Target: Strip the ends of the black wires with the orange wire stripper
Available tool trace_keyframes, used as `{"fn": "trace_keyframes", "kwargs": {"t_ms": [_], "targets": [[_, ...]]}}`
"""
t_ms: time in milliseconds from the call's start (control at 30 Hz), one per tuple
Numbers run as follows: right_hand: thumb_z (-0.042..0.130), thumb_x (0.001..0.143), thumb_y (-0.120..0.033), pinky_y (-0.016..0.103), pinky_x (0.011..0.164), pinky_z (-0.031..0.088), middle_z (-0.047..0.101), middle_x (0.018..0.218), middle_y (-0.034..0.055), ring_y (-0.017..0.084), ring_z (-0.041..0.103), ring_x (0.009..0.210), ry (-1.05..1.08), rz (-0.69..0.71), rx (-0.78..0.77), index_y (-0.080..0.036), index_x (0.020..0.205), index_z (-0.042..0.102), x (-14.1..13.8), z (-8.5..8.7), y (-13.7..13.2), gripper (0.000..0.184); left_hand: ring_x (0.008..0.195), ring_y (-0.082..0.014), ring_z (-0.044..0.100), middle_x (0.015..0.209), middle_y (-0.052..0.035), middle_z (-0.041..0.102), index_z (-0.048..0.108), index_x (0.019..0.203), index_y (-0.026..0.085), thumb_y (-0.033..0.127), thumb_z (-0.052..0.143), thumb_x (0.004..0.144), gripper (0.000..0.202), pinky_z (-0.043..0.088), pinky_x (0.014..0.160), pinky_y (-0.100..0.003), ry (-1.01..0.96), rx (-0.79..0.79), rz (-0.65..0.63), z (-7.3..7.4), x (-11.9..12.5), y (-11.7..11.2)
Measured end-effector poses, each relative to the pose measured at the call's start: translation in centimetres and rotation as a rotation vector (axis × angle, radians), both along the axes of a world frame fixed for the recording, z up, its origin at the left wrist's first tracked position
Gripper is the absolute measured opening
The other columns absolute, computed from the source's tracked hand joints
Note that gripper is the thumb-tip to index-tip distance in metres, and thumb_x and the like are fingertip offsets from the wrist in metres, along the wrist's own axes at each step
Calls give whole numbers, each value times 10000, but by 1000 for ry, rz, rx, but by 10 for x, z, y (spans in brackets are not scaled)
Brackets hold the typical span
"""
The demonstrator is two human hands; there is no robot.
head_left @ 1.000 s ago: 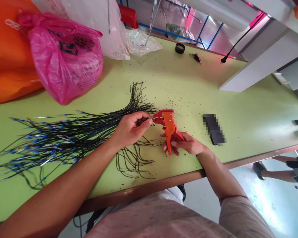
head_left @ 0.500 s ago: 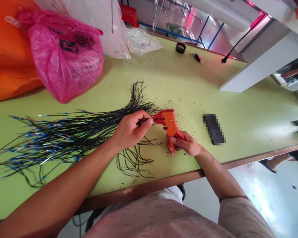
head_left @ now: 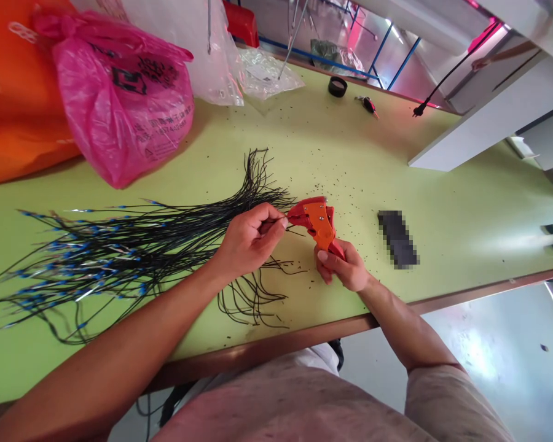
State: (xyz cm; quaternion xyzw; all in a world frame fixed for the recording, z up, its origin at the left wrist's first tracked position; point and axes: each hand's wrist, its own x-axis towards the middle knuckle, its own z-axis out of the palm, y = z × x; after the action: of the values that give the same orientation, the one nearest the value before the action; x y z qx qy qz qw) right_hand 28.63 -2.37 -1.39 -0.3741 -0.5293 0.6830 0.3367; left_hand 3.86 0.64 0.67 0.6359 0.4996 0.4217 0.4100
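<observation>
My right hand (head_left: 341, 265) is wrapped round the handles of an orange wire stripper (head_left: 317, 221), squeezing them together above the green table (head_left: 465, 209). My left hand (head_left: 251, 236) pinches the end of a thin black wire (head_left: 289, 230) and holds it at the stripper's jaws. A big bundle of black wires with blue ferrule ends (head_left: 120, 252) fans out to the left under my left forearm. A few loose black wires (head_left: 249, 298) curl near the table's front edge.
A pink plastic bag (head_left: 124, 92), an orange bag (head_left: 13, 92) and clear bags (head_left: 221, 55) stand at the back left. A dark flat object (head_left: 396, 238) lies right of the stripper. A black ring (head_left: 337, 86) and a small tool (head_left: 368, 105) lie far back. Black insulation bits litter the table.
My right hand has closed the stripper's handles, which were spread a second ago. The left hand stays pinched on the wire at the jaws. A passer-by's legs at the right have left view.
</observation>
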Motion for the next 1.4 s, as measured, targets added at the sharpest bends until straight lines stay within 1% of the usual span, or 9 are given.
{"fn": "trace_keyframes", "kwargs": {"t_ms": [100,233,433,567,633,833,1100,1267,1400], "targets": [[807,943,-563,262,483,314,692,729,24,160,647,578,88,-33,2,-181,1058,625,5,-2,9,438,561,-119,448,667,10,606,678,850,203,462,647,940,276,370,505,-239,15,4,1,-2,-2,2],[841,880,-559,259,480,242,688,785,14,185,695,626,177,-209,-42,-218,1139,606,17,-3,21,489,546,-119,489,692,-2,674,749,923,190,432,621,966,277,409,522,-244,119,62,-67,-6,-8,5],[838,873,-539,269,487,235,665,787,9,185,698,646,128,-267,-34,-226,1145,601,21,-1,23,478,733,-161,684,1070,-95,789,861,966,240,409,614,1000,301,523,675,-283,432,343,-451,-17,-17,10],[813,905,-547,274,495,247,675,813,21,187,701,666,103,-215,-8,-218,1170,606,17,-1,20,471,799,-190,732,1046,-109,800,865,1031,242,463,596,1037,349,583,767,-307,350,229,-636,-18,-17,10],[816,910,-551,274,496,259,681,813,23,186,698,663,98,-203,-6,-216,1175,610,17,-1,19,474,853,-205,751,1000,-99,813,842,1096,234,465,535,1068,385,595,811,-309,269,160,-603,-15,-17,10],[842,903,-541,262,495,276,683,816,18,178,708,664,98,-201,-9,-218,1169,610,18,-2,20,479,707,-170,670,1055,-92,795,794,1167,207,483,577,1041,373,529,688,-297,344,189,-112,-19,-23,18],[850,905,-518,262,492,273,692,813,23,180,705,662,86,-195,-2,-205,1172,618,15,-5,20,472,1086,-318,734,1132,-140,790,795,1102,197,376,570,1055,291,513,674,-339,867,256,-228,-32,-17,17],[869,897,-496,259,492,273,702,800,24,176,709,652,92,-181,1,-196,1169,624,15,-6,21,473,1098,-333,717,1091,-161,763,747,1066,164,289,477,1072,298,538,696,-363,935,220,-227,-27,-10,16],[863,904,-490,261,503,287,707,798,28,176,693,655,70,-139,12,-194,1183,620,17,-8,22,475,1128,-337,716,1158,-172,755,689,1114,170,284,461,1049,263,553,780,-387,830,170,-122,-25,-12,19]]}}
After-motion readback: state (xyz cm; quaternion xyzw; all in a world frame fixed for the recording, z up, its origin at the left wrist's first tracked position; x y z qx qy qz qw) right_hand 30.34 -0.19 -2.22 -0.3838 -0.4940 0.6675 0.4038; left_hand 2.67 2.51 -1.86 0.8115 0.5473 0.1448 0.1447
